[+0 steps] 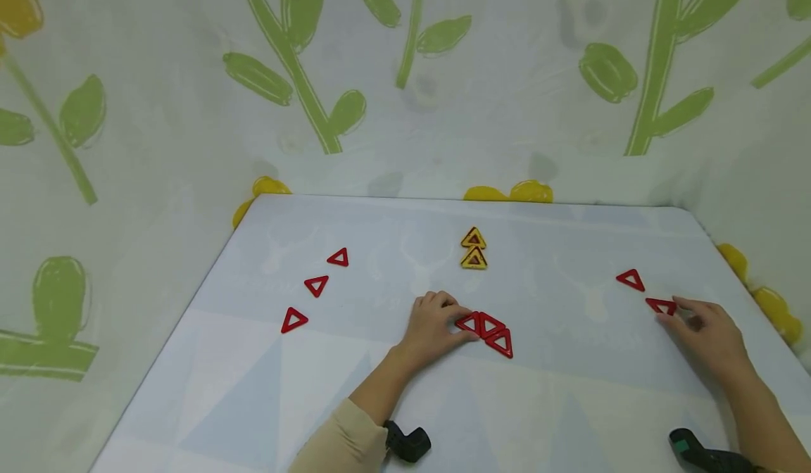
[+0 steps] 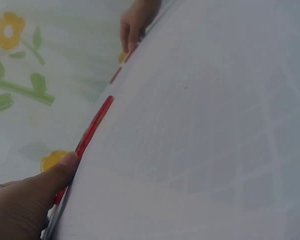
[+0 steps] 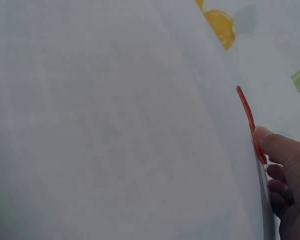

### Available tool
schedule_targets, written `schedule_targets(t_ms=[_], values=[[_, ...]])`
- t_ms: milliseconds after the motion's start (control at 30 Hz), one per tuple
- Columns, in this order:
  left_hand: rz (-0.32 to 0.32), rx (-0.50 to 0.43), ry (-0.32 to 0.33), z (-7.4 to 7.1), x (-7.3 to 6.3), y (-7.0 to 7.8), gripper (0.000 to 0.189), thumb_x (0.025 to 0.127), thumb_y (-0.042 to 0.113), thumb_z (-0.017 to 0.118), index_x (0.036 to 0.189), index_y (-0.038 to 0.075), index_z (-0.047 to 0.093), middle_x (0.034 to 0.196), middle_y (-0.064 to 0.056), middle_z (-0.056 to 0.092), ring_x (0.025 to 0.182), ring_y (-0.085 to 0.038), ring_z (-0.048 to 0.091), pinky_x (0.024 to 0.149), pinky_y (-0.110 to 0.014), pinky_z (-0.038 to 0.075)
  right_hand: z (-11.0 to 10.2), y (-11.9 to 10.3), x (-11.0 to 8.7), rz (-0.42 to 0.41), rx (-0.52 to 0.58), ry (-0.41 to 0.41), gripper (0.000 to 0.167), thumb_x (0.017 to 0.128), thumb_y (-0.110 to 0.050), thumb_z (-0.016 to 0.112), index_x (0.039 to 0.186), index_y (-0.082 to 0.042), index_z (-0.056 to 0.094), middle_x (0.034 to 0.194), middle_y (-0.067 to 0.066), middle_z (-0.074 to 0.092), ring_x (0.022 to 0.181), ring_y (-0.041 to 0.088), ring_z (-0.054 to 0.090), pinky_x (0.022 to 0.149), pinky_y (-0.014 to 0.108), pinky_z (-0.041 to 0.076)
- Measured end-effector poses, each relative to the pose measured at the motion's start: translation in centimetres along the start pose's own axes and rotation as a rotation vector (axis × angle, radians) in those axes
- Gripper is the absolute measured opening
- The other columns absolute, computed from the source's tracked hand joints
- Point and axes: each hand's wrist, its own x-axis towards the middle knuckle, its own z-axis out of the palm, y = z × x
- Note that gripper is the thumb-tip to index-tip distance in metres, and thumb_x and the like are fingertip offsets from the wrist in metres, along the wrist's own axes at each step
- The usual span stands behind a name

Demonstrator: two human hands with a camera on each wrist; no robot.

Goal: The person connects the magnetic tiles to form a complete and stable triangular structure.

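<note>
In the head view my left hand (image 1: 434, 326) grips the left piece of a cluster of red triangle tiles (image 1: 491, 326), thumb below and index finger above. Three hollow triangles lie joined edge to edge there. Over at the right, my right hand (image 1: 712, 336) pinches a red triangle tile (image 1: 661, 307) by its right side, between thumb and index finger. A second red triangle (image 1: 631, 280) lies just beyond it, up and left. In the right wrist view the thumb (image 3: 277, 142) lies on the edge-on red tile (image 3: 245, 105).
Three separate red triangles (image 1: 294, 320) lie in a slanting row on the left of the white table (image 1: 222, 402). Two yellow triangles (image 1: 474, 258) stand tip to base near the back. Black wrist devices (image 1: 408, 443) are on both arms. A flower-patterned sheet (image 1: 494, 128) hangs behind.
</note>
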Motion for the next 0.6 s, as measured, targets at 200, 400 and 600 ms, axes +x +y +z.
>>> schedule_targets(t_ms=[200,400,600], values=[[0.007,-0.006,0.005,0.17,0.08,-0.32,0.040,0.074,0.048,0.075,0.106,0.024,0.072,0.097,0.005,0.055,0.090,-0.012,0.049,0.084,-0.033,0.038,0.02,0.53,0.27,0.010,-0.022,-0.014,0.065,0.092,-0.040,0.057,0.128,0.013,0.046,0.113,0.034,0.040,0.093,0.043,0.043,0.075,0.056,0.039],[0.001,-0.039,-0.009,0.31,-0.01,-0.57,0.040,0.074,0.048,0.075,0.106,0.024,0.072,0.097,0.004,0.055,0.090,-0.012,0.048,0.083,-0.033,0.038,-0.15,0.53,0.01,0.037,-0.006,-0.044,0.064,0.091,-0.041,0.059,0.126,0.011,0.049,0.113,0.033,0.041,0.096,0.045,0.043,0.075,0.055,0.039],[-0.002,-0.062,-0.007,0.45,-0.11,-0.78,0.039,0.075,0.046,0.075,0.106,0.023,0.072,0.097,0.004,0.055,0.091,-0.012,0.048,0.084,-0.032,0.037,0.19,0.19,-0.37,0.044,0.010,-0.057,0.062,0.089,-0.042,0.062,0.122,0.009,0.052,0.114,0.030,0.045,0.098,0.044,0.044,0.075,0.054,0.039]])
